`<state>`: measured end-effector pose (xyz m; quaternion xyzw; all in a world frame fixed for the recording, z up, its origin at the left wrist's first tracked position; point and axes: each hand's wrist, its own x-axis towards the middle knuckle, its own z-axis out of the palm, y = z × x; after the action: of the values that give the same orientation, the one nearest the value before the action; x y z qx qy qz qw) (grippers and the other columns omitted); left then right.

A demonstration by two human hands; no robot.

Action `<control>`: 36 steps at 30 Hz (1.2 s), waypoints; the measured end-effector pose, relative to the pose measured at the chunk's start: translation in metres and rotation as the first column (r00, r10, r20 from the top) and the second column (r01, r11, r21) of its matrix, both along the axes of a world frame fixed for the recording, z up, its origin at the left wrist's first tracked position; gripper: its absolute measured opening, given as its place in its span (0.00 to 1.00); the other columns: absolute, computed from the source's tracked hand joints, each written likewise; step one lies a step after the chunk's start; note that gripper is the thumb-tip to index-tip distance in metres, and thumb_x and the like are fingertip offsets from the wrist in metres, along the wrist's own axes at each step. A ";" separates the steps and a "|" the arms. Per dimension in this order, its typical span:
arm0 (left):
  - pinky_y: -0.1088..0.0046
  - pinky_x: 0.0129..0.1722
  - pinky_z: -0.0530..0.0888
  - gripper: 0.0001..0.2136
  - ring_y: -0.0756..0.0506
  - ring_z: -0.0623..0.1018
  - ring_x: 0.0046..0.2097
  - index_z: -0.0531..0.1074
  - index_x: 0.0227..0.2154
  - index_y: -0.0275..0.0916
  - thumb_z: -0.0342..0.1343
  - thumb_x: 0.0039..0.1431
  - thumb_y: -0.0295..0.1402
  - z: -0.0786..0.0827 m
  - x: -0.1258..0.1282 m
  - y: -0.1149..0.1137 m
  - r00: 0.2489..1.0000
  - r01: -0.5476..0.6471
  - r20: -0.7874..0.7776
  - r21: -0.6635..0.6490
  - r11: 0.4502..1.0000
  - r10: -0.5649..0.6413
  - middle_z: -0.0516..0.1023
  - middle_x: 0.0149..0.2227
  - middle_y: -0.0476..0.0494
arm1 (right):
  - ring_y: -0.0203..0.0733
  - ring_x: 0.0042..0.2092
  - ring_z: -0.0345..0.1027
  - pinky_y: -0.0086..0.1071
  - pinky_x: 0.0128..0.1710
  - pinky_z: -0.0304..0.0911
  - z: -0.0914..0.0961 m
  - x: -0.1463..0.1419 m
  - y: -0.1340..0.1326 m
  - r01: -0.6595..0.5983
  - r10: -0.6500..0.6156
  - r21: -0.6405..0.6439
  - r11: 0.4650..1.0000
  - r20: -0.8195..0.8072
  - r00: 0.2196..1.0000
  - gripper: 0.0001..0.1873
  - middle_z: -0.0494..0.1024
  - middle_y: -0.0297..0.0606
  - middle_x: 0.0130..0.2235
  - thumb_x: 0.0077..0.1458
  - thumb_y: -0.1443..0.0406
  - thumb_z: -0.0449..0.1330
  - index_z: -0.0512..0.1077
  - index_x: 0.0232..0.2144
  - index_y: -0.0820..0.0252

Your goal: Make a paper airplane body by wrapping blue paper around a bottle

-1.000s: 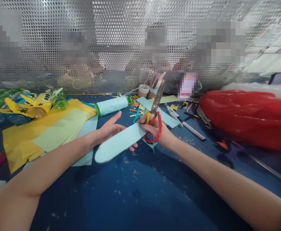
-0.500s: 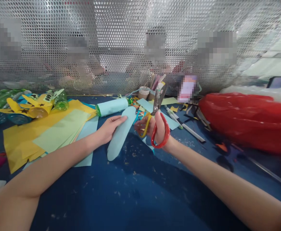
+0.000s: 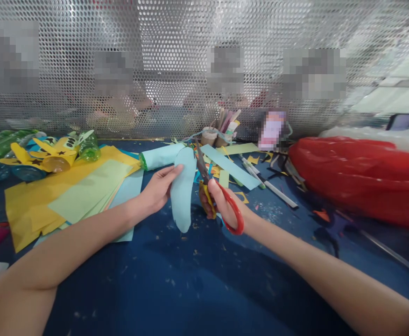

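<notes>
Between thumb and fingers, my left hand (image 3: 158, 186) pinches a long light-blue paper piece (image 3: 182, 196) with rounded ends, held upright above the table. My right hand (image 3: 222, 203) grips scissors (image 3: 201, 163) with red and yellow handles, their blades pointing up just beside the paper's right edge. Whether the blades touch the paper I cannot tell. Behind the paper lies a green bottle wrapped in light-blue paper (image 3: 160, 156), its right end hidden. Left of my left hand is a stack of yellow, green and blue sheets (image 3: 88, 191).
Paper strips (image 3: 230, 165) and scraps lie behind the scissors. Cups (image 3: 209, 136) with sticks stand by the perforated metal panel (image 3: 176, 56). A red plastic bag (image 3: 362, 179) fills the right; green bottles and a yellow paper figure (image 3: 57, 156) sit left. A phone (image 3: 273, 130) leans at the back.
The paper piece has turned from slanted to nearly upright. My right hand has tilted the scissors and brought them down and left, close to the paper's edge.
</notes>
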<state>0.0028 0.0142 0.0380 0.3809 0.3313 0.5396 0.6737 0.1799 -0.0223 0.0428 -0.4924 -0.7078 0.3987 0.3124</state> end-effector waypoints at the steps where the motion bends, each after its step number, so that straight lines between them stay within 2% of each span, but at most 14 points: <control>1: 0.72 0.30 0.73 0.14 0.49 0.76 0.27 0.78 0.30 0.36 0.68 0.44 0.41 0.000 0.001 -0.001 1.000 0.006 0.001 0.001 1.000 -0.006 0.80 0.27 0.45 | 0.38 0.21 0.64 0.35 0.26 0.64 0.000 0.000 0.000 -0.004 0.004 -0.004 1.000 0.012 1.000 0.33 0.65 0.34 0.17 0.57 0.38 0.36 0.57 0.18 0.54; 11: 0.74 0.28 0.73 0.15 0.49 0.76 0.26 0.78 0.29 0.36 0.70 0.41 0.40 0.008 0.005 -0.010 0.998 -0.048 0.036 -0.027 0.998 0.049 0.79 0.25 0.46 | 0.40 0.22 0.65 0.36 0.26 0.61 0.006 -0.001 -0.005 0.070 -0.066 -0.026 0.997 0.124 0.990 0.31 0.65 0.33 0.18 0.57 0.38 0.37 0.55 0.20 0.54; 15: 0.75 0.28 0.73 0.14 0.50 0.76 0.26 0.78 0.29 0.36 0.69 0.42 0.40 0.008 0.005 -0.012 0.999 -0.030 0.045 -0.026 0.999 0.031 0.79 0.26 0.46 | 0.40 0.23 0.63 0.35 0.25 0.59 0.006 -0.003 -0.006 0.052 -0.058 0.037 0.998 0.167 0.984 0.31 0.65 0.33 0.18 0.57 0.38 0.36 0.55 0.20 0.54; 21: 0.75 0.29 0.73 0.13 0.51 0.75 0.27 0.78 0.28 0.36 0.69 0.43 0.40 0.008 0.007 -0.015 0.999 -0.029 0.044 -0.031 0.999 0.030 0.80 0.27 0.48 | 0.40 0.24 0.62 0.35 0.26 0.59 0.007 -0.005 -0.008 0.053 -0.068 0.097 0.994 0.160 0.985 0.31 0.66 0.33 0.19 0.58 0.39 0.36 0.56 0.21 0.54; 26: 0.74 0.29 0.73 0.12 0.51 0.75 0.27 0.78 0.28 0.37 0.68 0.45 0.40 0.008 0.009 -0.019 0.999 -0.012 0.041 -0.042 0.999 0.014 0.80 0.27 0.48 | 0.40 0.24 0.60 0.35 0.25 0.58 0.005 -0.004 -0.009 0.057 -0.071 0.107 0.993 0.132 0.989 0.31 0.66 0.34 0.20 0.58 0.39 0.36 0.56 0.20 0.54; 31: 0.73 0.34 0.74 0.11 0.50 0.77 0.29 0.78 0.27 0.38 0.68 0.45 0.39 0.007 0.010 -0.022 0.998 0.000 0.058 -0.040 0.999 0.002 0.80 0.28 0.47 | 0.39 0.24 0.58 0.34 0.23 0.56 0.005 -0.004 -0.009 0.077 -0.092 0.115 0.990 0.130 0.987 0.31 0.65 0.34 0.21 0.57 0.38 0.37 0.56 0.20 0.55; 36: 0.73 0.31 0.73 0.11 0.50 0.77 0.28 0.78 0.27 0.37 0.68 0.44 0.39 0.008 0.010 -0.022 0.998 -0.020 0.058 -0.044 0.999 0.022 0.80 0.27 0.47 | 0.39 0.24 0.59 0.34 0.24 0.59 0.004 -0.004 -0.008 0.075 -0.088 0.104 0.992 0.125 0.988 0.32 0.66 0.35 0.21 0.58 0.39 0.37 0.58 0.21 0.55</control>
<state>0.0132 -0.0078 0.0456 0.3464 0.3271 0.5503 0.6857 0.1757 -0.0306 0.0465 -0.5298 -0.7247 0.3172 0.3059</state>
